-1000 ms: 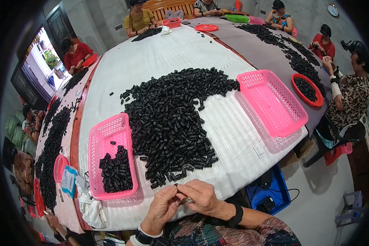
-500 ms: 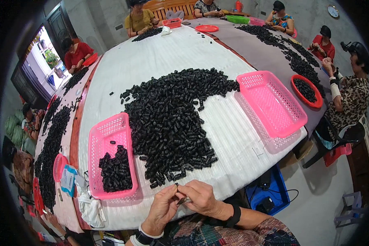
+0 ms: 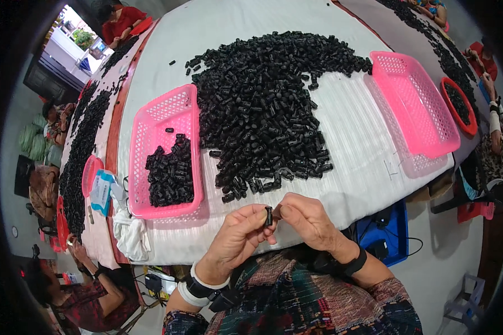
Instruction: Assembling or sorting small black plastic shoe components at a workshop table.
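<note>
Black plastic piece (image 3: 269, 215) sits pinched upright between my left hand (image 3: 239, 234) and right hand (image 3: 309, 219), fingertips closed on it, at six o'clock from the heap of black pieces (image 3: 262, 106). It looks light, stiff and smooth; I'd grip its sides.

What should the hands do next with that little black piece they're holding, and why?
Probably drop the small black piece into the left pink basket. Both the left hand and right hand pinch it at the table's near edge, that basket already holds black pieces like it, and the right pink basket holds none.
</note>
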The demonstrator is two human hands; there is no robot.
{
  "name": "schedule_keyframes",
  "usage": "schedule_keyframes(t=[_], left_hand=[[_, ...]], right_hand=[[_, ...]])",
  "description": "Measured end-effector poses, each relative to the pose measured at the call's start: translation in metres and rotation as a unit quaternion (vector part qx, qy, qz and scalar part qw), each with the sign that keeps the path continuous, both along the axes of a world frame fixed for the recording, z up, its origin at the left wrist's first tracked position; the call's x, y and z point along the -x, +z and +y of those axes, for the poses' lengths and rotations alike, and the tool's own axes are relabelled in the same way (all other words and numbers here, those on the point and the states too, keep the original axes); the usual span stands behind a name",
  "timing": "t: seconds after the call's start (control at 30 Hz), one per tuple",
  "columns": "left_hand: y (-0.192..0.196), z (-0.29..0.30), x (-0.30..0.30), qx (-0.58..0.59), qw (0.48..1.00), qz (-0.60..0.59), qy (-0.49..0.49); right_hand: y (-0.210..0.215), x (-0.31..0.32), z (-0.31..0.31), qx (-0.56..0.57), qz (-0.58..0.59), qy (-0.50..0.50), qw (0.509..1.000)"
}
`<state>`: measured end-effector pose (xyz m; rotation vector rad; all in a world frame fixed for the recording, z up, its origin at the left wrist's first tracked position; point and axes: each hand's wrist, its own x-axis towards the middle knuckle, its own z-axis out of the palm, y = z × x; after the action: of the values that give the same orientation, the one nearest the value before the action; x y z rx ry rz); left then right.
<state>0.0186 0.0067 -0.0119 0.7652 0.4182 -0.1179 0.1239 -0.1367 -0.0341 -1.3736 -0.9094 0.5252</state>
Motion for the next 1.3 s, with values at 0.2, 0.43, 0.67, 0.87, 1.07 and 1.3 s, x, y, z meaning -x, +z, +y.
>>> schedule_keyframes(t=[0.2,0.43,0.67,0.87,1.07,1.3], left_hand=[[0.001,-0.001,0.001,-0.008,1.0,-0.003,-0.011],[-0.001,0.0,0.0,0.021,1.0,0.009,-0.012],[-0.007,0.004,0.001,0.01,1.0,0.019,-0.015],[-0.009,0.003,-0.001,0.013,1.0,0.022,-0.011],[-0.009,0.005,-0.002,0.013,0.999,0.031,-0.004],[-0.014,0.01,-0.001,0.03,0.998,0.054,0.018]], right_hand=[[-0.003,0.0,0.001,0.02,-0.025,0.003,0.999],[-0.005,-0.001,0.002,0.017,-0.018,0.014,1.0],[-0.007,0.0,0.004,0.046,-0.04,0.006,0.998],[-0.012,-0.001,0.004,0.049,-0.046,-0.001,0.998],[-0.014,-0.001,0.007,0.044,-0.057,-0.008,0.997],[-0.012,-0.003,0.01,0.077,-0.094,0.034,0.992]])
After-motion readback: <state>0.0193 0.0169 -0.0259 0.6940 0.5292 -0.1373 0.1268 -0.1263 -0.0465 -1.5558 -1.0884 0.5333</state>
